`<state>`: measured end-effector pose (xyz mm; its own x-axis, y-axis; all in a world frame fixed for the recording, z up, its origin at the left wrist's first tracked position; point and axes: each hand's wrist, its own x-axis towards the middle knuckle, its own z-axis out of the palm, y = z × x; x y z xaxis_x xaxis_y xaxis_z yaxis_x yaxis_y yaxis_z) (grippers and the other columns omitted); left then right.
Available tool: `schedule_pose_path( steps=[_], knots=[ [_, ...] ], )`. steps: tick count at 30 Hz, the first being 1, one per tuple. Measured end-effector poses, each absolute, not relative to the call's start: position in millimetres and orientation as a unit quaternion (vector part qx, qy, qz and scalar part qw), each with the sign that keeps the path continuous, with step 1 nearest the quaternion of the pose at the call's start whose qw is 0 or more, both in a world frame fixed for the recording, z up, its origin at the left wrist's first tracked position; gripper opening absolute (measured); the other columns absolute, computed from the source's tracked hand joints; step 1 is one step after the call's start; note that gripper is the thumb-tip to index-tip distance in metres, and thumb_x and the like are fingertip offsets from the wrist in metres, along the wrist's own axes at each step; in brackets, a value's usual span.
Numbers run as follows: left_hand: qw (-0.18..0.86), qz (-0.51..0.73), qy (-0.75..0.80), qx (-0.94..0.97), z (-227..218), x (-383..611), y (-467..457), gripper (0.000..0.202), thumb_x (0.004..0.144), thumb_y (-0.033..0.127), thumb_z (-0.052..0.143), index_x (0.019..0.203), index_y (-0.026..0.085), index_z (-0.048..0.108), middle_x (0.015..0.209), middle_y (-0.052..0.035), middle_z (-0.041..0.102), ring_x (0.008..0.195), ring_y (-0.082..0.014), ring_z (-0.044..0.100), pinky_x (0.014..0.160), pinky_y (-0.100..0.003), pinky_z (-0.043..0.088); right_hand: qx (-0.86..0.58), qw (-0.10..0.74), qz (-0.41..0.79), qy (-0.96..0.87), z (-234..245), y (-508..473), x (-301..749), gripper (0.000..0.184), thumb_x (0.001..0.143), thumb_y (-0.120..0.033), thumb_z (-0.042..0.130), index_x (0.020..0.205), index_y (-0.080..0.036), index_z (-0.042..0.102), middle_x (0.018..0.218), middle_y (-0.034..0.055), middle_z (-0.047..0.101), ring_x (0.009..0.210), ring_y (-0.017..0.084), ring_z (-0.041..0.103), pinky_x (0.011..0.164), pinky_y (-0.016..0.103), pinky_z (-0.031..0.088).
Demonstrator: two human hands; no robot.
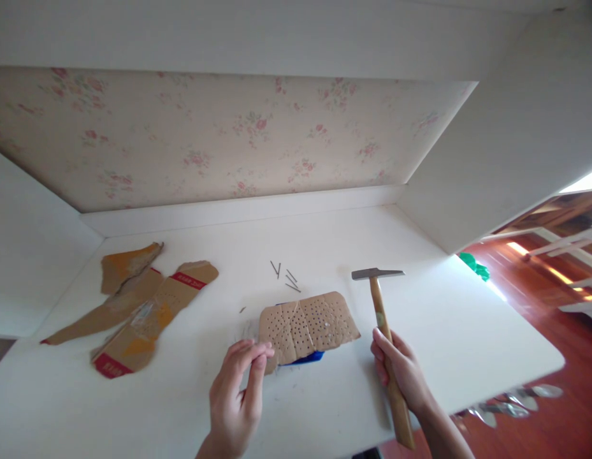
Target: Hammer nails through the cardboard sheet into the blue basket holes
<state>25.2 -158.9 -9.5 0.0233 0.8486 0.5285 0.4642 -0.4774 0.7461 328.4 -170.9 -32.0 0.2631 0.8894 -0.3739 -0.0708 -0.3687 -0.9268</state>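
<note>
In my right hand (398, 366) is a hammer (378, 303), gripped by its wooden handle with the metal head pointing away from me. My left hand (238, 386) has thumb and fingertips closed together at the left edge of a piece of cardboard (308, 325). Whatever lies between those fingertips, if anything, is too small to make out. Many small holes dot the cardboard, and creases cross it. Something blue (305, 359) shows from under its near edge. Several loose nails (287, 277) lie on the white tabletop (324, 414) just beyond the cardboard.
Torn cardboard scraps (152, 312) with red printing lie on the left. White panels and a flowered wall (257, 137) enclose the table's sides and back. Past the rounded right edge, a reddish floor (520, 319) holds a green item (473, 264) and several shiny objects (510, 403).
</note>
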Motion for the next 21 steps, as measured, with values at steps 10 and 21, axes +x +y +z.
schedule_pose_path(
  steps=[10, 21],
  knots=[
    [0.094, 0.484, 0.452, 0.743, -12.1, 30.1, -150.1, 0.02, 0.09, 0.009, 0.057, 0.107, 0.021, 0.06, 0.092, -0.003, 0.076, 0.086, -0.0177, 0.071, 0.085, -0.035, 0.052, -0.635, 0.473, 0.524, -0.313, -32.1, -171.6, 328.1, 0.04, 0.089, -0.053, 0.056, 0.066, -0.022, 0.043, 0.056, -0.0091, 0.043, 0.034, 0.005, 0.038, 0.032, 0.019, 0.029],
    [0.106, 0.507, 0.447, 0.729, -18.3, 32.3, -150.1, 0.02, 0.092, 0.005, 0.054, 0.107, 0.017, 0.056, 0.091, -0.0063, 0.074, 0.086, -0.0167, 0.071, 0.084, -0.033, 0.052, -0.641, 0.467, 0.523, -0.313, -30.8, -171.1, 327.7, 0.041, 0.089, -0.053, 0.055, 0.066, -0.021, 0.044, 0.055, -0.0086, 0.043, 0.033, 0.005, 0.038, 0.032, 0.02, 0.03]
  ],
)
